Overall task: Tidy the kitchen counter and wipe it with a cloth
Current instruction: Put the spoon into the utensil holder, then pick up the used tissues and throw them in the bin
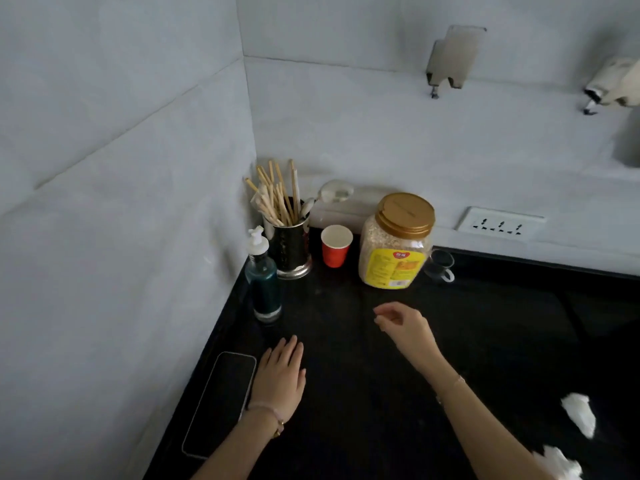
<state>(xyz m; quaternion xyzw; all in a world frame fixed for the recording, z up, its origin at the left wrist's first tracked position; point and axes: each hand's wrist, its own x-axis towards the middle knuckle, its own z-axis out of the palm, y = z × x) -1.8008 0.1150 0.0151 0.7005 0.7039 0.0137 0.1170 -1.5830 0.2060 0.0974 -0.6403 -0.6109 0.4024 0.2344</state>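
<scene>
The head camera is looking down at a big oats jar (pixel 394 251) standing at the back of the black counter (pixel 363 410). The jar is looking full, so it is probably heavy. Its plastic sides are hard and smooth, so holding it round the middle with a firm grip seems best.

The right hand (pixel 403 327) is hovering just in front of the jar, not touching it, with fingers loosely curled and holding nothing. The left hand (pixel 280 374) is lying flat on the counter, in front of the jar and to its left.

A red cup (pixel 335 247) is standing just left of the jar. White crumpled pieces (pixel 578 412) are lying well right of the jar; I cannot tell if they are cloth or paper.
</scene>
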